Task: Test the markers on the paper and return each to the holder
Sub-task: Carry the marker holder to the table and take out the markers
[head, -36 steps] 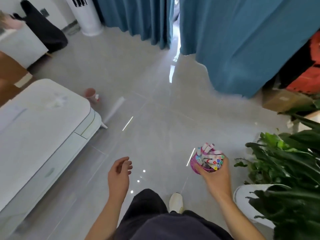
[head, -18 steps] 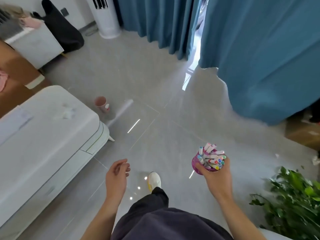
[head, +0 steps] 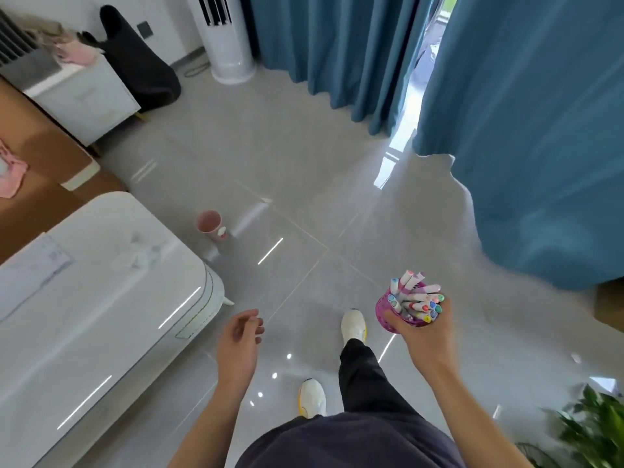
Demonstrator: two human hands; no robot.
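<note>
Pink perforated plastic holder (head: 383, 314), full of white colour-capped markers (head: 417, 298), sits clasped in the right grip (head: 425, 339); left grip (head: 236, 342) hangs loose, empty. Best kept upright while walking to the glossy white tabletop (head: 101, 315).

The floor (head: 304, 157) is glossy grey tile that mirrors the lights, and the white desk (head: 101, 319) has an equally shiny, smooth top. The paper (head: 32, 266) on it looks matt. The curtains (head: 540, 130) are matt teal cloth. The holder (head: 382, 310) is perforated magenta plastic; the markers (head: 418, 292) smooth plastic
</note>
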